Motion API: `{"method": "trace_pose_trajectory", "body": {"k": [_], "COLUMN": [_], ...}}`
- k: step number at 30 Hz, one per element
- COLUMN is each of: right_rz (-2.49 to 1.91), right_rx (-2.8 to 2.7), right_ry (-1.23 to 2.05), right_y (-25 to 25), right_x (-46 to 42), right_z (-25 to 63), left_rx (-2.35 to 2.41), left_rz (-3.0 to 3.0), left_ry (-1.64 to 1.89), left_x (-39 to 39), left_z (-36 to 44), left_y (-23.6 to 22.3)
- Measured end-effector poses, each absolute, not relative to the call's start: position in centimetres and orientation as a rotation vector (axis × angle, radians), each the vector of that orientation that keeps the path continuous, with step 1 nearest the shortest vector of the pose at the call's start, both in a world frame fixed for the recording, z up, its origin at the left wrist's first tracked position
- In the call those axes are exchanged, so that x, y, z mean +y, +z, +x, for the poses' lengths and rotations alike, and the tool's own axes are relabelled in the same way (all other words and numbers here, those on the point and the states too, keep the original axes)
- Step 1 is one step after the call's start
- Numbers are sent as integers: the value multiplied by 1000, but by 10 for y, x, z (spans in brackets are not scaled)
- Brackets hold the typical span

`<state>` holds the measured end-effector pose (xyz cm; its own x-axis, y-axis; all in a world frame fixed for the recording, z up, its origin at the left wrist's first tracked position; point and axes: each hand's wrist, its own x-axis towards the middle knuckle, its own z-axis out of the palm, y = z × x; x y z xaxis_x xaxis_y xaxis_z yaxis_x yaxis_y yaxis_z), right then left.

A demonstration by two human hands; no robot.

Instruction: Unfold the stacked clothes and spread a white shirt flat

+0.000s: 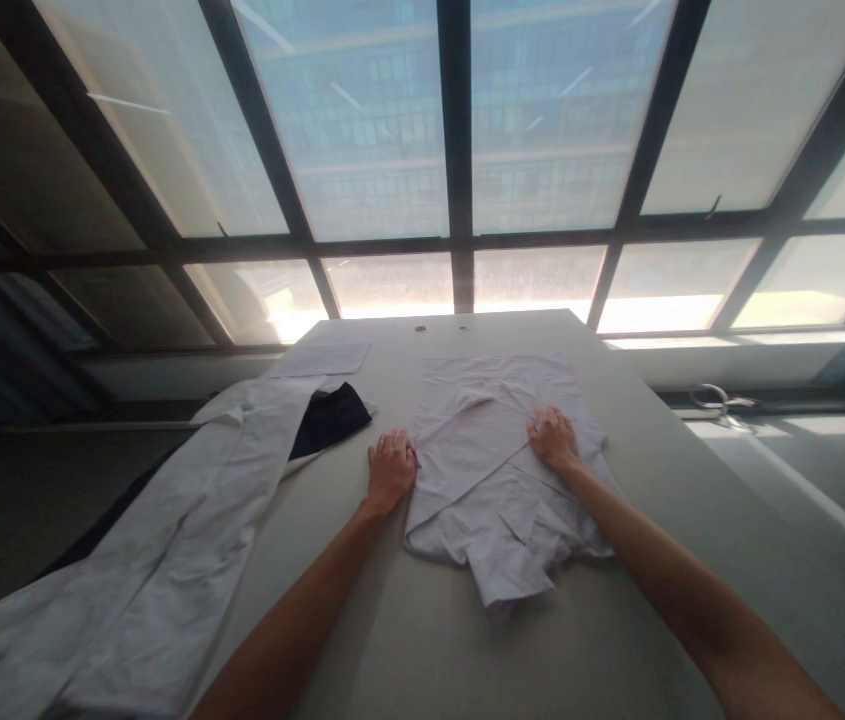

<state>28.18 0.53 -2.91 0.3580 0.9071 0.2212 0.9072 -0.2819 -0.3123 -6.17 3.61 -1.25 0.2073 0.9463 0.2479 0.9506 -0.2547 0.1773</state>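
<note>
A white shirt lies partly folded in front of me, with one side laid across it at a slant and a narrow end, perhaps a collar or cuff, pointing my way. At its left edge my left hand rests palm down, fingers stretched out and touching the fabric's border. My right hand lies on top of the shirt toward its right side, fingers extended over the cloth. Neither hand grips anything that I can see. The palms are hidden.
On the left, long white garments and a dark navy piece drape over the edge of the white table. Behind them lies a flat white folded item. Tall windows stand beyond. A cable coil sits at the right.
</note>
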Motion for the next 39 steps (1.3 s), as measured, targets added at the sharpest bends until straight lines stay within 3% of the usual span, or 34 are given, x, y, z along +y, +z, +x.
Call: {"method": "trace_pose_trajectory", "body": {"k": [8,12,17,20,25,28,32,39], "right_rz": [-2125,-1964,-1243,-882,-734,-882,-1452,-2083], "right_rx": [-1536,-1571,-1753,-1895,-1863,-1753,-1709,-1716], "right_ry": [152,153,368,645,934,972,550,120], "right_y": [-12,4,23,35,45,39,23,-20], "right_x": [13,13,-12,-32,-52,-52,-43,-49], "right_z": [273,239,151,102,88,114,164,217], "left_rx": [-1531,-1569,-1676,-1525,-1837,-2014,-2055,-2198], "left_rz": [-2868,-2873,-2942,-3076,-2827,-2393,-2084,-1973], "left_ry": [-837,-1243,-2112,-2365,-2128,-2202,-2312,-1903], "left_x": [10,17,28,24,16,21,37,42], "left_z": [-43,-45,-48,-57,-84,-113,-171,-249], "left_y": [-26,-30,-29,-21,7,29,63,105]}}
